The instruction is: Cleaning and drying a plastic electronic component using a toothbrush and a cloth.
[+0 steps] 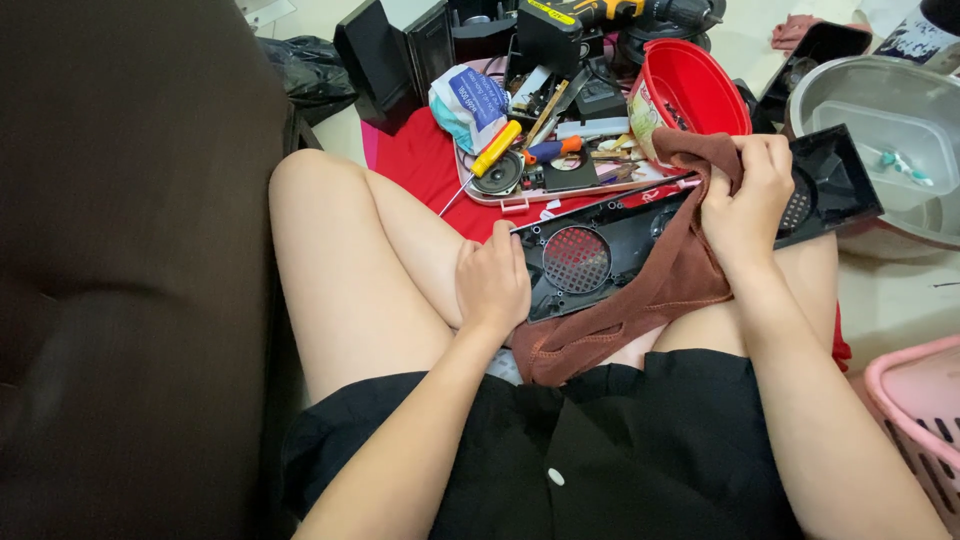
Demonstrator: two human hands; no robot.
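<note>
A long black plastic speaker panel (620,245) with round grille openings lies across my lap. My left hand (492,283) grips its left end, fingers curled over the edge. My right hand (745,195) is closed on a brown cloth (665,285), pressing it onto the panel's middle. The cloth drapes down from the panel over my thigh. One round red mesh grille (576,259) shows between my hands.
A pink tray (540,195) of parts holds a yellow-handled screwdriver (495,148), a small speaker cone and tools. Beyond stand a red bowl (690,90), black speaker boxes (375,60) and a grey basin (890,130). A pink basket (920,420) sits right; a dark sofa (130,270) fills the left.
</note>
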